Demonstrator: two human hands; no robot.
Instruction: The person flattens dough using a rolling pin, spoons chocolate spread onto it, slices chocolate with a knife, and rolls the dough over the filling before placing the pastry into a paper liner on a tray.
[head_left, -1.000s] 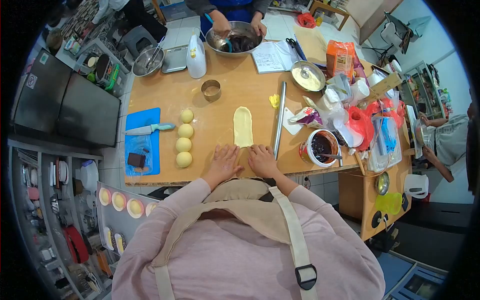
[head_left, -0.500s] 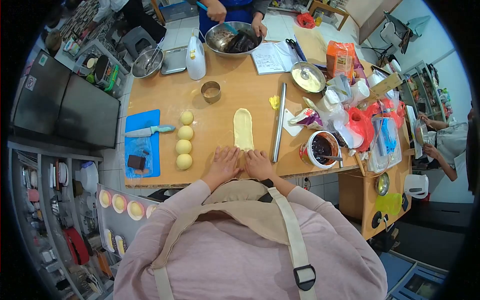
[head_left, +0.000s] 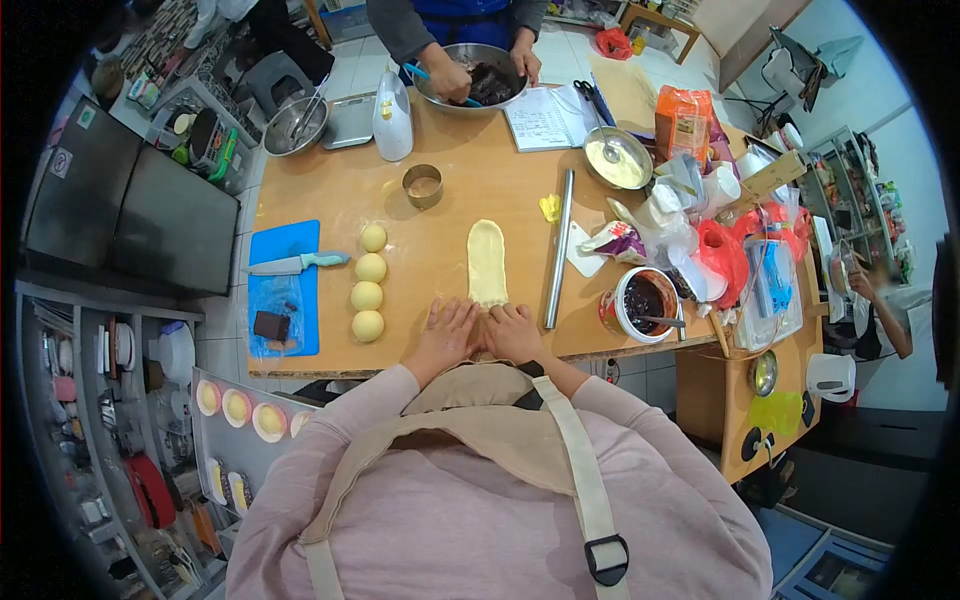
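Observation:
A long flat strip of pale dough [head_left: 487, 262] lies on the wooden table with its rounded end away from me. My left hand [head_left: 445, 332] rests at the near left corner of the strip, its fingers stretched forward. Opposite it, my right hand [head_left: 513, 332] has its fingertips on the strip's near edge, with the fingers extended too. The thumbs are close together and partly hidden. To the left, several round dough balls [head_left: 367, 296] form a column. A metal rolling pin [head_left: 560, 250] lies to the right of the strip.
On the left is a blue cutting board [head_left: 284, 237] with a knife [head_left: 295, 264] and a dark block [head_left: 271, 325]. A ring cutter [head_left: 423, 187] stands farther back. A dark-filled tub [head_left: 642, 302] sits right. Across the table, a co-worker's hands work at a metal bowl [head_left: 470, 105].
My hands stay at the strip's near end with only a slight shift. Across the table, the co-worker's hand with the blue spatula has moved down into the bowl.

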